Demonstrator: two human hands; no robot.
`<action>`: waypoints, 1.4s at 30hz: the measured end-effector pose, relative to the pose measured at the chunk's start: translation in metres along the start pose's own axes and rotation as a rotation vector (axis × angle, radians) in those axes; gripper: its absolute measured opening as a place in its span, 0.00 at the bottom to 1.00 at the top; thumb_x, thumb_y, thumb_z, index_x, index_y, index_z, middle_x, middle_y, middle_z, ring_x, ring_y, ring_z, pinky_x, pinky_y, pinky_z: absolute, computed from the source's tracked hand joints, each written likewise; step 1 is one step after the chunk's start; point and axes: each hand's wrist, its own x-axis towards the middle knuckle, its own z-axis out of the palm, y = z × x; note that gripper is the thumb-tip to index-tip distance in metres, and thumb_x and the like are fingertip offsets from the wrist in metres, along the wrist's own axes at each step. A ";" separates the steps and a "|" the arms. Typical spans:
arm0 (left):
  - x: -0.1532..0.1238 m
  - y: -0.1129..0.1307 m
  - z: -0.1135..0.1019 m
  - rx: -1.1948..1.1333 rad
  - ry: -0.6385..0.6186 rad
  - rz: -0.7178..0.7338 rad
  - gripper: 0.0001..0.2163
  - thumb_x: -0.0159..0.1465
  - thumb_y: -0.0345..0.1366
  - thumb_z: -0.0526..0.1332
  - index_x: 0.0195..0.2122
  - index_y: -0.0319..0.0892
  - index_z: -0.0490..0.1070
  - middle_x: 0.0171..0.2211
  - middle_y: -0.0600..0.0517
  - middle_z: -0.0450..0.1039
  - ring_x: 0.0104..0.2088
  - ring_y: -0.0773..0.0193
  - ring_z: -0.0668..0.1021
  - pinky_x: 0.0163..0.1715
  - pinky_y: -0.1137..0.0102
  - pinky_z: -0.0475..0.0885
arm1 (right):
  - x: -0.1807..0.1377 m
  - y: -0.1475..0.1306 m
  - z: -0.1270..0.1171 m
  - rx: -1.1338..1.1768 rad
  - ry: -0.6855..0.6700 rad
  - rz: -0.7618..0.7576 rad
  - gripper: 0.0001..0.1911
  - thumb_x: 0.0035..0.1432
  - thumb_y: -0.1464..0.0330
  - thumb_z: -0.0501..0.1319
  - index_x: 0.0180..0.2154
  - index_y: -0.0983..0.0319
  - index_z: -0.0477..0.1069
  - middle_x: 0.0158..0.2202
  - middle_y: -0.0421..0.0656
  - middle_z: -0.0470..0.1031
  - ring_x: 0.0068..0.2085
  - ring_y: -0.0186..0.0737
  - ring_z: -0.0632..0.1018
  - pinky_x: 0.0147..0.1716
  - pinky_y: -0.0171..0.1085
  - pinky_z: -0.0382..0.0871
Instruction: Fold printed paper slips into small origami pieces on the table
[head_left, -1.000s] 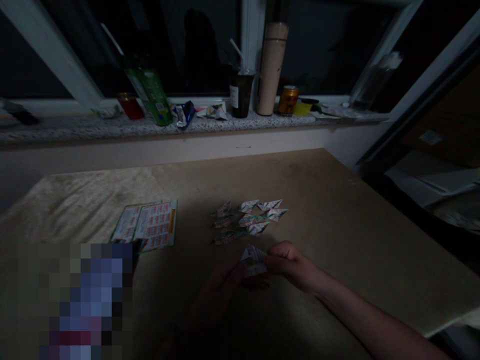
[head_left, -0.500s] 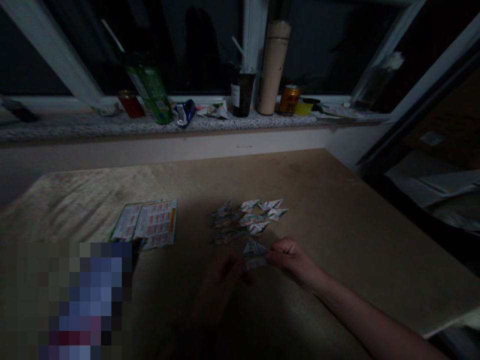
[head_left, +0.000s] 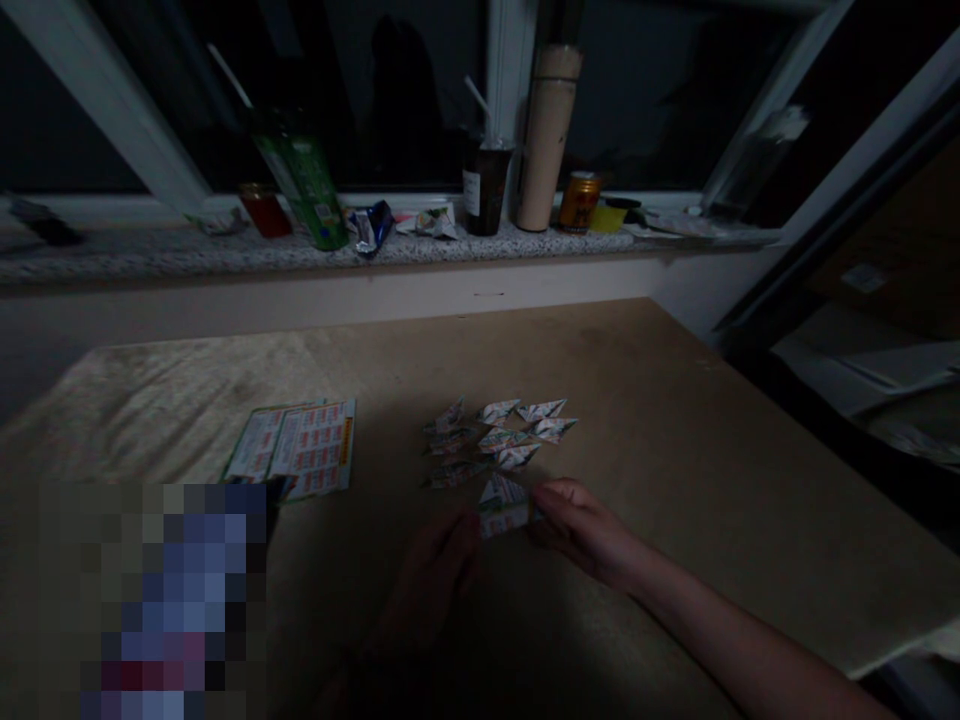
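A partly folded sheet of printed paper [head_left: 504, 508], with a triangular top and a straight band along its lower edge, is held up between my two hands. My right hand [head_left: 581, 520] pinches its right end, thumb and fingers closed. On the left end are the fingers of my left hand [head_left: 442, 560], closed at the paper's edge; that hand is in deep shadow. Just beyond the hands, several small folded paper boats [head_left: 516, 455] lie grouped on the table. Flat printed sheets [head_left: 311, 450] rest farther left.
The brown table [head_left: 675, 420] runs up to a wall below a granite windowsill [head_left: 420, 250]. Along the sill stand a green bottle [head_left: 311, 195], a dark cup with a straw [head_left: 484, 190], a beige flask [head_left: 547, 150] and an orange can [head_left: 580, 203]. A blurred patch hides the lower left.
My hands have moved slightly apart. The paper's lower band now shows more fully between them, and my left fingers have drawn back to its left edge.
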 end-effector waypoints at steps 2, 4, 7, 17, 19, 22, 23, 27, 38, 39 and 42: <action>0.002 -0.003 -0.002 -0.088 0.037 -0.043 0.19 0.52 0.53 0.62 0.20 0.42 0.66 0.15 0.59 0.60 0.17 0.73 0.64 0.17 0.78 0.62 | 0.000 -0.001 0.001 0.009 0.000 -0.020 0.24 0.55 0.54 0.60 0.17 0.61 0.56 0.15 0.32 0.51 0.19 0.28 0.53 0.20 0.33 0.45; 0.004 -0.005 -0.003 -0.180 0.116 -0.092 0.17 0.50 0.52 0.65 0.25 0.42 0.69 0.19 0.58 0.65 0.22 0.70 0.70 0.22 0.77 0.68 | -0.001 -0.002 0.001 -0.011 0.003 -0.033 0.23 0.55 0.54 0.60 0.18 0.61 0.57 0.16 0.32 0.52 0.20 0.28 0.54 0.21 0.33 0.46; 0.003 -0.005 -0.003 -0.290 0.225 -0.152 0.17 0.47 0.48 0.69 0.32 0.43 0.71 0.28 0.55 0.72 0.31 0.66 0.75 0.31 0.74 0.73 | -0.001 -0.004 -0.003 -0.086 -0.006 -0.048 0.22 0.56 0.55 0.60 0.20 0.62 0.59 0.17 0.32 0.53 0.20 0.28 0.54 0.21 0.33 0.46; 0.003 0.005 -0.002 -0.199 0.083 -0.042 0.17 0.51 0.51 0.64 0.20 0.43 0.66 0.17 0.58 0.61 0.17 0.71 0.64 0.17 0.77 0.64 | -0.002 -0.003 -0.002 0.041 -0.009 -0.069 0.20 0.54 0.58 0.63 0.19 0.62 0.59 0.16 0.32 0.52 0.20 0.28 0.53 0.21 0.33 0.45; 0.003 0.006 -0.004 -0.142 0.048 -0.030 0.18 0.53 0.52 0.62 0.19 0.42 0.65 0.15 0.59 0.59 0.16 0.73 0.62 0.16 0.77 0.62 | -0.002 -0.004 -0.001 0.099 0.051 -0.072 0.20 0.53 0.59 0.64 0.19 0.62 0.59 0.16 0.32 0.52 0.20 0.28 0.53 0.21 0.32 0.46; 0.003 0.004 -0.005 -0.084 0.024 -0.037 0.17 0.54 0.52 0.61 0.21 0.42 0.66 0.16 0.58 0.61 0.16 0.72 0.62 0.16 0.77 0.61 | -0.001 -0.006 -0.002 0.133 0.083 -0.084 0.20 0.53 0.61 0.65 0.18 0.62 0.59 0.15 0.32 0.52 0.19 0.28 0.53 0.21 0.32 0.46; 0.003 0.003 -0.005 -0.084 0.041 -0.049 0.17 0.53 0.52 0.61 0.22 0.42 0.67 0.18 0.58 0.63 0.17 0.71 0.64 0.17 0.77 0.62 | 0.000 -0.006 -0.003 0.135 0.080 -0.089 0.21 0.53 0.61 0.64 0.17 0.62 0.58 0.15 0.32 0.51 0.19 0.28 0.53 0.21 0.32 0.46; 0.002 0.003 -0.004 -0.102 0.108 -0.081 0.16 0.52 0.53 0.62 0.27 0.44 0.68 0.24 0.55 0.68 0.23 0.68 0.70 0.22 0.76 0.66 | 0.001 -0.005 -0.005 0.126 0.084 -0.089 0.22 0.55 0.61 0.63 0.17 0.62 0.56 0.14 0.31 0.50 0.18 0.27 0.52 0.20 0.33 0.44; 0.006 0.010 -0.003 0.216 -0.062 0.183 0.09 0.62 0.39 0.56 0.41 0.45 0.69 0.34 0.54 0.75 0.37 0.63 0.75 0.39 0.72 0.66 | -0.001 -0.007 -0.005 0.051 0.132 -0.066 0.22 0.53 0.62 0.63 0.16 0.61 0.56 0.13 0.30 0.49 0.17 0.27 0.50 0.19 0.33 0.42; 0.007 0.009 -0.003 0.187 -0.055 0.184 0.12 0.61 0.39 0.57 0.46 0.45 0.67 0.36 0.54 0.75 0.38 0.63 0.75 0.40 0.72 0.67 | 0.000 -0.007 -0.006 0.047 0.136 -0.072 0.22 0.53 0.62 0.63 0.16 0.61 0.56 0.13 0.30 0.49 0.17 0.27 0.50 0.19 0.33 0.42; 0.009 0.004 -0.003 0.157 -0.047 0.165 0.16 0.60 0.39 0.58 0.49 0.44 0.66 0.35 0.54 0.76 0.35 0.63 0.76 0.38 0.71 0.68 | 0.002 -0.007 -0.005 0.017 0.155 -0.099 0.22 0.54 0.62 0.63 0.16 0.61 0.57 0.13 0.30 0.50 0.17 0.27 0.51 0.19 0.33 0.42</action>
